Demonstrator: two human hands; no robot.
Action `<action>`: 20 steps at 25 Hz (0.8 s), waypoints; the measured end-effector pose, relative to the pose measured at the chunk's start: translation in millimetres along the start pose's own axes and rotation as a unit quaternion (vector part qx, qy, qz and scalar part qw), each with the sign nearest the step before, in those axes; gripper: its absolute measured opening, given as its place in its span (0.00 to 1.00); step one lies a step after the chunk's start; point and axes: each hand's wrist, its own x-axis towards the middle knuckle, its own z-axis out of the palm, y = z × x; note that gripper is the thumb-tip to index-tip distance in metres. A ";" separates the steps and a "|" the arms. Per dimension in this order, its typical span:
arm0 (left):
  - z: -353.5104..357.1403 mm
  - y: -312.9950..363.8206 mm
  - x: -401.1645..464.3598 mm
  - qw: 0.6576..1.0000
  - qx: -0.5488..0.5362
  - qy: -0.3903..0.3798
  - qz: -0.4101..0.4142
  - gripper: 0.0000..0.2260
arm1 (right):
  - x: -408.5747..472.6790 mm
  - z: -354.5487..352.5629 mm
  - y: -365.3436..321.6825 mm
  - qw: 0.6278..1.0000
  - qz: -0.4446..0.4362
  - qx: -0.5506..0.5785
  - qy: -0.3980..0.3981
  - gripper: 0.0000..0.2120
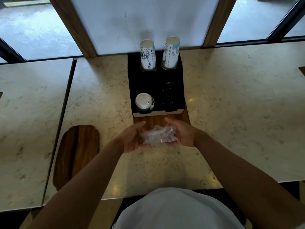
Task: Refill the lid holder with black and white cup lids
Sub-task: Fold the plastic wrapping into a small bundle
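A black lid holder [145, 81] stands on the marble counter against the wall. Its front left slot holds a stack of white lids [144, 100]. Dark black lids [167, 96] fill the front right slot and are hard to make out. Two stacks of printed paper cups [148, 55] stand upside down in the back slots. Just in front of the holder, my left hand [133, 138] and my right hand [183, 133] together hold a crumpled clear plastic wrapper [159, 134] above the counter.
A wooden board [160, 120] lies under the holder's front edge. A dark wooden tray [77, 151] lies on the counter to the left. A seam [66, 109] divides this counter from a second slab at the left. Windows run behind.
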 end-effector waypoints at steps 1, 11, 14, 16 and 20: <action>-1.2 -0.7 0.8 0.999 0.046 0.000 -0.013 0.21 | -0.7 0.7 1.3 1.000 0.001 -0.030 -0.003 0.13; 4.4 -5.6 -4.3 0.952 0.304 -0.012 0.040 0.22 | -2.8 14.3 -3.4 0.942 -0.100 -0.315 -0.048 0.38; 8.0 -6.8 -7.3 0.952 0.301 -0.005 0.061 0.20 | 1.4 19.9 -4.8 0.928 -0.126 -0.352 0.000 0.38; 11.0 -9.5 -5.3 0.941 0.319 0.050 0.100 0.19 | 3.8 18.7 -3.8 0.928 -0.142 -0.340 0.062 0.37; 11.2 -18.0 5.3 0.917 0.326 0.171 0.151 0.22 | 9.4 16.6 1.3 0.958 -0.138 -0.224 0.113 0.42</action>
